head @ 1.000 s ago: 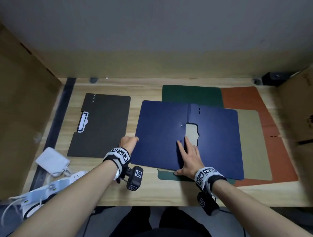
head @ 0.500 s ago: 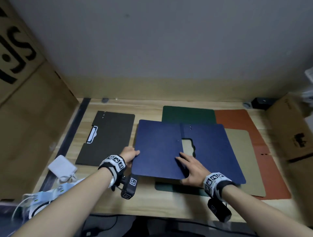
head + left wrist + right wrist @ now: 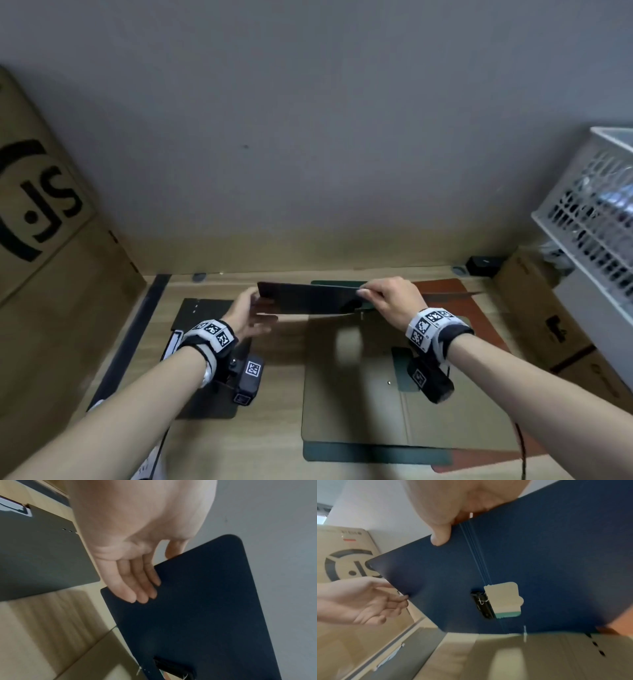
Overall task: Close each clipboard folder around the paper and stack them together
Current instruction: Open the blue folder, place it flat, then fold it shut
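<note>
The blue clipboard folder (image 3: pixel 308 301) is up off the table, half open and nearly edge-on in the head view. My right hand (image 3: pixel 370 294) pinches its top edge near the spine, thumb (image 3: pixel 440 538) on the near face. My left hand (image 3: pixel 255 308) holds the left cover's edge, three fingers (image 3: pixel 142 588) flat on its near face and one digit behind it. The folder's black clip (image 3: pixel 481 604) and a cut-out show in the right wrist view. Below lie an open khaki folder (image 3: pixel 356 394) on a green one (image 3: pixel 342 452) and an orange one (image 3: pixel 479 308). A black clipboard folder (image 3: pixel 198 308) lies to the left.
A cardboard box (image 3: pixel 41 212) with a printed logo walls the table's left side. More boxes (image 3: pixel 548 322) and a white basket (image 3: pixel 596 212) stand on the right. A small black device (image 3: pixel 484 265) sits at the back right, and a dark strip (image 3: pixel 137 335) runs along the table's left edge.
Both hands have lifted the blue folder off the pile into the air, tilting it nearly edge-on. The khaki folder beneath is uncovered. The head view has tipped upward.
</note>
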